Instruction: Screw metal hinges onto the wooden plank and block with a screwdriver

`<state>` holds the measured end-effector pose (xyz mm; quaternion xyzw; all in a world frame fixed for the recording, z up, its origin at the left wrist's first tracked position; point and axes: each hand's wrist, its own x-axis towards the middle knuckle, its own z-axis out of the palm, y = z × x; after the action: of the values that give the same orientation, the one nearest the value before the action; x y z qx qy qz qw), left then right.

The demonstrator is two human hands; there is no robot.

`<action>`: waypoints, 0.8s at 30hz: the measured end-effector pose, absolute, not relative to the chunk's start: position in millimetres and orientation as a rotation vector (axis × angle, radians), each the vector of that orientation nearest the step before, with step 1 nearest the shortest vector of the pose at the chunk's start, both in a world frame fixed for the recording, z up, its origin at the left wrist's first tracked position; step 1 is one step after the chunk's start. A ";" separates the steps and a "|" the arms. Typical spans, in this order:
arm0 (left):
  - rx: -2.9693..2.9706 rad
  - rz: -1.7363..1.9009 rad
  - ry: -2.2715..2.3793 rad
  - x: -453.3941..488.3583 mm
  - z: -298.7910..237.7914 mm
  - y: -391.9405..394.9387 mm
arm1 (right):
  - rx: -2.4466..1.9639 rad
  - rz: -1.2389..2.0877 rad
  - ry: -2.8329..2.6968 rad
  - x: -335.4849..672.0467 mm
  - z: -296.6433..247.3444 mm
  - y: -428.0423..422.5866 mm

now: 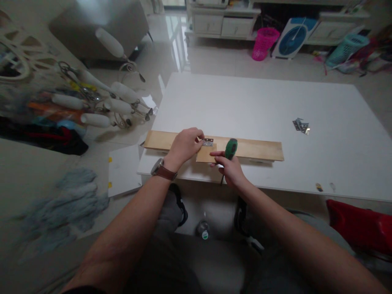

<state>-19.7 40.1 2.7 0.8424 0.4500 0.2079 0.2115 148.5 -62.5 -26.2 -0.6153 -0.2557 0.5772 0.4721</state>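
Observation:
A long, pale wooden board lies across the near part of the white table. Over its near edge sits a small square wooden piece, with a metal hinge at its far side. My left hand pinches the left end of the hinge between thumb and fingers. In my right hand is a screwdriver, its green handle up and its shaft pointing down past the table edge. The fingertips of that hand touch the right side of the small piece.
Several metal hinges are heaped on the white table at the right. Small items lie near its front right edge. White lamp arms stand left of the table. A red bag is at the lower right.

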 end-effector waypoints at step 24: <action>2.639 0.386 1.177 -20.2 13.0 37.0 | -1.336 1.577 -0.259 162.0 -10.3 -52.1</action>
<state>-20.2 37.0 13.0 0.8995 0.4011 0.1315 0.1131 162.0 -52.1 -10.3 -0.5537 -0.1075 0.6536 0.5047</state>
